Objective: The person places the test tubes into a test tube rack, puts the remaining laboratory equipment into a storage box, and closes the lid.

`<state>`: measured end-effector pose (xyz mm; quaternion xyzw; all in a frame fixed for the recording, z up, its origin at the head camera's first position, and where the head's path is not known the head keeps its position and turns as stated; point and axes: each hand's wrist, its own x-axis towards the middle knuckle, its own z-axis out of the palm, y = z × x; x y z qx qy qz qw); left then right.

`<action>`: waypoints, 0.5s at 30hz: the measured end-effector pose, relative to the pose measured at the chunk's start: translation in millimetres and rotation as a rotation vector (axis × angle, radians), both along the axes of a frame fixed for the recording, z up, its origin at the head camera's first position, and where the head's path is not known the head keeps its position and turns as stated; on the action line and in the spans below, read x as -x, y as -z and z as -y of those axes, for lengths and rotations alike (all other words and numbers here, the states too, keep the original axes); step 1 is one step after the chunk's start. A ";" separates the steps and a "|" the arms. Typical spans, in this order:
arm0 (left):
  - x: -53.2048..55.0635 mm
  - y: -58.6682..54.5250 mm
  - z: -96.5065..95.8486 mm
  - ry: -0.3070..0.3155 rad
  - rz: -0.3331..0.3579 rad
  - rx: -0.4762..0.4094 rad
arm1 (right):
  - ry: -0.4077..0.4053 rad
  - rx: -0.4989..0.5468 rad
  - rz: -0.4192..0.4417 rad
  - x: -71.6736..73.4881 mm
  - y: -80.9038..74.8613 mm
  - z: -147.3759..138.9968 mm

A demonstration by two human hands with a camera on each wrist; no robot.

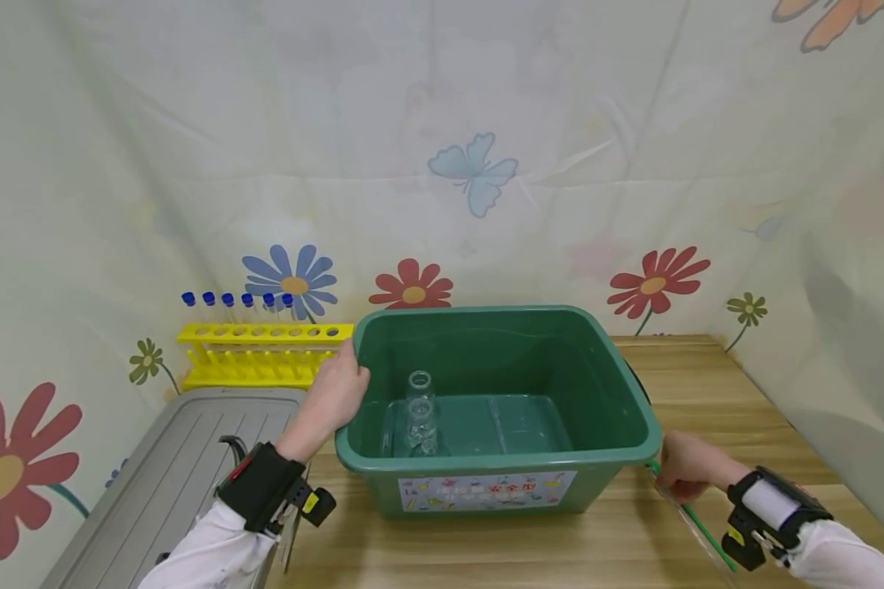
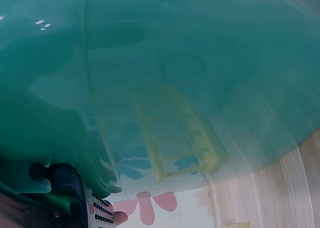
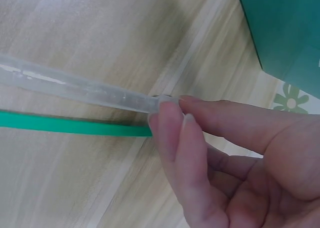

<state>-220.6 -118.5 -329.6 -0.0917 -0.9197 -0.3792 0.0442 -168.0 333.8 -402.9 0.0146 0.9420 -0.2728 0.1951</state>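
Observation:
A green plastic bin [image 1: 497, 466] stands on the table with clear glass bottles [image 1: 421, 421] inside, toward its left. My left hand [image 1: 335, 391] grips the bin's left rim. In the left wrist view, the bin's side fills most of the picture and a black handle [image 2: 72, 188] shows at the lower left. To the right of the bin, my right hand [image 1: 687, 465] pinches the end of a clear tube [image 3: 75, 87] between thumb and fingers. A thin green strip [image 3: 75, 125] runs alongside the tube and disappears behind the fingertips, so its contact with them is hidden.
A yellow test tube rack [image 1: 250, 378] with several blue-capped tubes [image 1: 227, 301] stands behind left. A grey ridged panel [image 1: 191, 483] lies at the left on the wooden table [image 1: 707, 368]. A printed curtain [image 1: 339, 164] hangs behind.

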 end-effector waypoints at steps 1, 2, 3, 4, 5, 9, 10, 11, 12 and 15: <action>0.2 0.2 0.1 -0.002 -0.001 0.001 | 0.005 0.006 -0.002 0.1 1.0 0.3; 0.2 0.1 0.1 -0.004 -0.001 0.001 | 0.012 0.009 -0.002 -0.1 1.6 0.7; 0.2 0.0 0.1 -0.005 -0.002 0.003 | 0.013 0.012 -0.004 -0.2 2.2 0.9; 0.2 0.1 0.1 -0.007 -0.002 0.004 | 0.017 0.013 -0.005 -0.1 2.6 1.4; 0.3 0.2 0.2 -0.008 -0.002 0.005 | 0.021 0.009 -0.008 0.0 2.9 1.8; 0.5 0.7 0.4 -0.008 -0.003 0.002 | 0.015 0.016 -0.025 0.5 3.4 3.7; 0.6 1.0 0.6 -0.008 -0.002 0.000 | 0.017 0.021 -0.028 0.7 3.5 4.5; 0.7 1.3 0.8 -0.008 0.000 -0.003 | 0.020 0.028 -0.029 0.9 3.7 5.2; 0.7 1.4 0.9 -0.006 0.001 -0.006 | 0.017 0.034 -0.032 1.1 3.8 5.5; 0.8 1.8 1.1 -0.003 0.006 -0.014 | 0.020 0.046 -0.028 1.3 3.5 6.8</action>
